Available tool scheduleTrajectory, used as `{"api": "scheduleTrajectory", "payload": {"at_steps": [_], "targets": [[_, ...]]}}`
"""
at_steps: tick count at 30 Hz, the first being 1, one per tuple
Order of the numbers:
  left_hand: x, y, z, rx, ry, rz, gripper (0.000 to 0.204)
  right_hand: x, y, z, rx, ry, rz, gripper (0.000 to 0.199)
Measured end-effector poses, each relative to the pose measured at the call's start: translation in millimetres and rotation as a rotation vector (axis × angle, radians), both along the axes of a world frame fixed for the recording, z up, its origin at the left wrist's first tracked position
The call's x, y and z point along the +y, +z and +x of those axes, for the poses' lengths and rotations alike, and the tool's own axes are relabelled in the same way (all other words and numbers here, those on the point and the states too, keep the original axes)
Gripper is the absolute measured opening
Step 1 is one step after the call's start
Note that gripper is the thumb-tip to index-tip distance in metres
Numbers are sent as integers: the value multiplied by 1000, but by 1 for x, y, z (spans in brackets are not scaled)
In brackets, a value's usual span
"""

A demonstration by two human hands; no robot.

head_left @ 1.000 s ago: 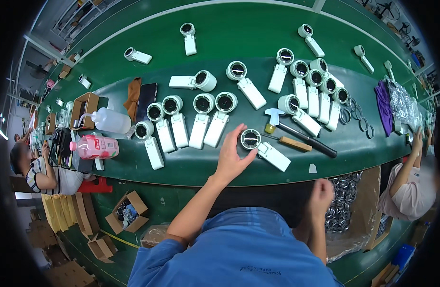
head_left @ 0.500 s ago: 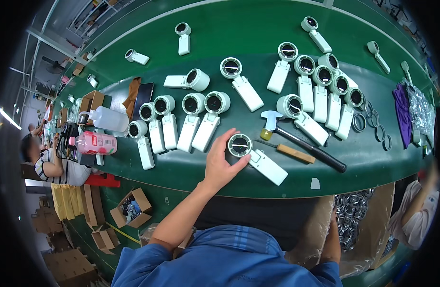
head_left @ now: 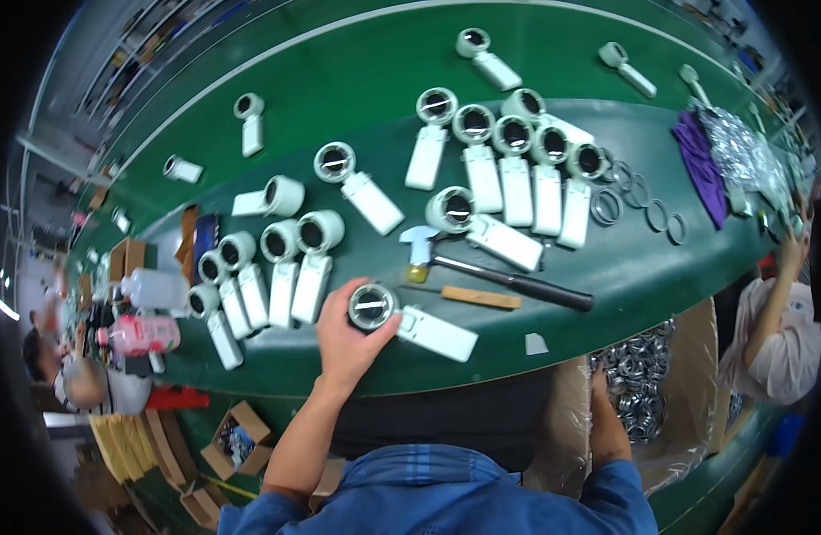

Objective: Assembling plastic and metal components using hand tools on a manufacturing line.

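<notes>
My left hand [head_left: 343,343] grips the round head of a white handheld fan [head_left: 439,334], thumb and fingers around its rim. The dark round face points up, and the hinged handle stretches to the right over the green bench. My right hand [head_left: 598,385] reaches down at the left side of a plastic-lined cardboard box [head_left: 696,357] full of shiny metal rings [head_left: 638,383]; its fingers are hidden. Beyond the held fan lie a hammer [head_left: 517,281] and a wooden-handled pointed tool [head_left: 480,297].
Several more white fans [head_left: 515,183] lie in groups across the bench. Loose grey rings [head_left: 638,192] rest at the right, near a purple cloth [head_left: 700,169]. A pink-labelled bottle [head_left: 143,334] and a white bottle [head_left: 156,288] stand left. Co-workers sit at both sides.
The view has turned right, so the bench things sit further left in it. My left hand still holds the fan; my right hand stays at the box.
</notes>
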State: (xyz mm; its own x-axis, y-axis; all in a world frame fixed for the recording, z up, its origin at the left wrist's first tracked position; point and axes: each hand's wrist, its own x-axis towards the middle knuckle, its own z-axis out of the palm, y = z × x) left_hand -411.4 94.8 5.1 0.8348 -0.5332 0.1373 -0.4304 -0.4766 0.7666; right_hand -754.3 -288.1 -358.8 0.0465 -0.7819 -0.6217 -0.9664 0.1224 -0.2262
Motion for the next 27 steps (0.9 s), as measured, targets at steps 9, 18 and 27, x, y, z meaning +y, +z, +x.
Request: {"api": "scheduleTrajectory", "payload": {"at_steps": [9, 18, 27], "targets": [[-32, 72, 121, -418, -77, -125, 56, 79, 30, -231, -201, -58, -154, 80], [-145, 31, 380, -89, 315, 88, 71, 40, 311, -140, -547, -179, -122, 47], [-186, 6, 405, -160, 279, 238, 68, -22, 455, 38, -602, 386, -311, 34]]}}
